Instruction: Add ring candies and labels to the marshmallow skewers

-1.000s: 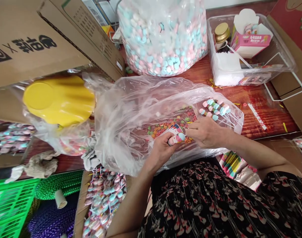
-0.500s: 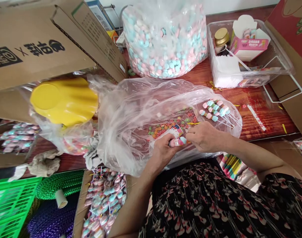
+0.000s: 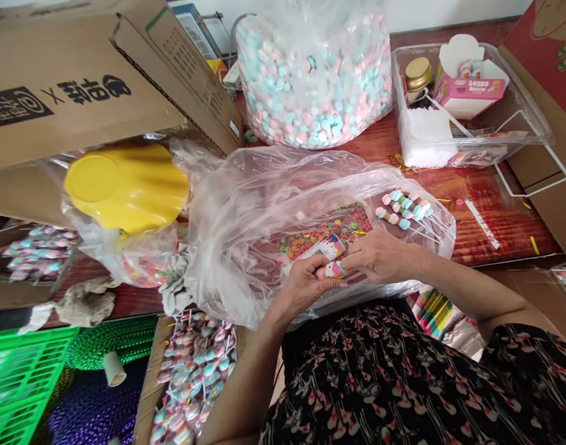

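Head view: left hand has a small pink-and-white bundle gripped between thumb and fingers, over the clear plastic sheeting on the red-brown table. Right hand is at the bundle's right end, fingers bunched narrow (can't tell if they're pinching it; tips partly hidden). Printed wrappers lie just beyond the bundle, next to loose coloured candies. Pastel candy skewers sit beyond the right hand, sticks angled right. Big clear bag of pastel candies stands farther back; upturned yellow bowl off left.
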The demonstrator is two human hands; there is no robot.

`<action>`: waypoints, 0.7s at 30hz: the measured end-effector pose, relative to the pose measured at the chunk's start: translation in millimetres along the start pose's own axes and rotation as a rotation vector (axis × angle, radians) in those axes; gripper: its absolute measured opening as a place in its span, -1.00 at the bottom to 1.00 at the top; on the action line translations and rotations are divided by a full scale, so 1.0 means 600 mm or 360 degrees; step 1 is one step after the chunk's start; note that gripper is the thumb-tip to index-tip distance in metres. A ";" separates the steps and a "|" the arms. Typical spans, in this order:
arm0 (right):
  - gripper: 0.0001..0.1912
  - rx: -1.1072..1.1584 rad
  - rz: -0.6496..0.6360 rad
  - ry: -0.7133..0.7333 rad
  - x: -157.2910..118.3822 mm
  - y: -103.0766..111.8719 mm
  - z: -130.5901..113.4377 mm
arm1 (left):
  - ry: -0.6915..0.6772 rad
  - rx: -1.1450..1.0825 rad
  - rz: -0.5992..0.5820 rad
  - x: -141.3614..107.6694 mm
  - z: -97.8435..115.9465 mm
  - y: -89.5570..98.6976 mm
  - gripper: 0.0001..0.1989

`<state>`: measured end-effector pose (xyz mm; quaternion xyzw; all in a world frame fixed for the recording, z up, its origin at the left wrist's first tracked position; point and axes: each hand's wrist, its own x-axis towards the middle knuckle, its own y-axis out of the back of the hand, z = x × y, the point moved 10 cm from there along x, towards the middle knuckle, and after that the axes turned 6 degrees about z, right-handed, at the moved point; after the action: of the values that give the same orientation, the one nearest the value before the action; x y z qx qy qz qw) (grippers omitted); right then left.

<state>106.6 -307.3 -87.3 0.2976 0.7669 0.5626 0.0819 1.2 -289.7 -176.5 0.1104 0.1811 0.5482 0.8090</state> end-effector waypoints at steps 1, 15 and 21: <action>-0.81 -0.0008 -0.0026 -0.0026 0.002 -0.004 0.000 | 0.0001 -0.0015 -0.0008 0.002 0.000 -0.001 -0.56; -0.80 -0.0097 0.0203 -0.0283 0.000 0.024 0.051 | -0.0440 0.0678 0.0219 -0.006 0.033 0.033 -0.68; -0.83 -0.0475 -0.0041 -0.0391 -0.007 0.018 0.039 | -0.0651 0.1014 0.0414 -0.011 0.040 0.041 -0.57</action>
<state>124.8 -288.2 -86.6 0.3387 0.6630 0.6285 0.2254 -12.0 -286.1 -144.1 0.4848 0.1616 0.5292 0.6773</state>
